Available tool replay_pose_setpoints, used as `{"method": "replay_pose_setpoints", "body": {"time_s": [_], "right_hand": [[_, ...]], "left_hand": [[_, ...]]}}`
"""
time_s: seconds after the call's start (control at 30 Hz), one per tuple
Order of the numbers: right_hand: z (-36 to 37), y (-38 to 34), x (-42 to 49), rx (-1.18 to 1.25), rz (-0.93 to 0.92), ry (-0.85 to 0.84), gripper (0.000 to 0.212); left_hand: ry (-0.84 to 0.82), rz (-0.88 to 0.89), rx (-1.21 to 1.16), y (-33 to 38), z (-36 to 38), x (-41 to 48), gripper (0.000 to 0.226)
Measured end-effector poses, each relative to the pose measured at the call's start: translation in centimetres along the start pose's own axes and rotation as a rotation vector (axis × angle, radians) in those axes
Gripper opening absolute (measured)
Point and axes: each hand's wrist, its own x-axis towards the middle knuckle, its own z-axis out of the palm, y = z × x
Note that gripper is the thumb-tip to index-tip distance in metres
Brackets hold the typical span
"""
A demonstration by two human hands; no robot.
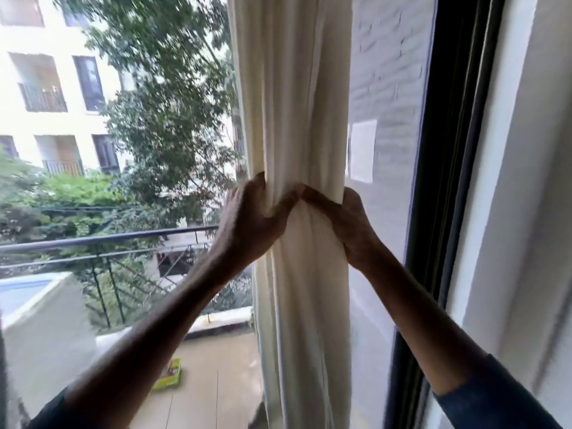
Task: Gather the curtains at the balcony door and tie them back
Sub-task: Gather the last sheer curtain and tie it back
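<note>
**Both grips clasp the bunched curtain**

The cream curtain hangs gathered into one thick column. It runs from 12 o'clock down to 6 o'clock, just right of the middle of the view and in front of the glass. At mid-height the cloth is squeezed into a narrow waist.

The left grip, a bare hand, wraps that waist from the 9 o'clock side, with its fingers curled behind the fabric and its thumb across the front. The right grip wraps it from the 3 o'clock side, and its thumb reaches across to meet the left thumb. Both are pressed round the folds and hold them tight. The right forearm rises from 5 o'clock out of a blue sleeve, and the left forearm rises from 7 o'clock.

A dark door frame stands at 3 o'clock. Between it and the curtain a white brick wall carries a pale sheet. Outside, a balcony railing crosses at 9 o'clock and a green box lies on the balcony floor toward 7 o'clock. A leafy tree fills 11 o'clock, in front of a pale building.
</note>
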Motion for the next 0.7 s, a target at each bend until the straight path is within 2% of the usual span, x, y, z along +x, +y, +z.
{"method": "replay_pose_setpoints", "body": {"time_s": [0.1,0.2,0.27,0.37,0.47,0.57,0.7], "right_hand": [[0.2,4.1,-3.4,0.029,0.081,0.045,0.052],[0.1,8.1,-7.0,0.069,0.162,0.059,0.041],[-0.2,10.5,-9.5,0.103,0.206,0.065,0.037],[-0.5,13.2,-12.6,0.109,0.249,0.105,0.043],[-0.9,15.1,-15.3,0.073,0.248,0.156,0.038],[-1.1,16.7,-17.9,-0.026,0.232,0.189,0.027],[-1.0,18.7,-20.6,-0.182,0.231,0.186,0.027]], "left_hand": [[-0.021,-0.069,0.016,-0.5,0.8,-4.4,0.043],[-0.073,-0.176,0.048,-1.8,1.9,-9.3,0.049],[-0.132,-0.214,0.055,-2.8,2.6,-12.6,0.045],[-0.169,-0.255,0.025,-3.7,3.3,-16.6,0.035],[-0.113,-0.292,-0.023,-3.7,3.4,-19.4,0.029],[-0.049,-0.310,0.042,-3.8,3.4,-22.0,0.030],[0.089,-0.225,0.042,-3.4,3.4,-24.8,0.030]]}}
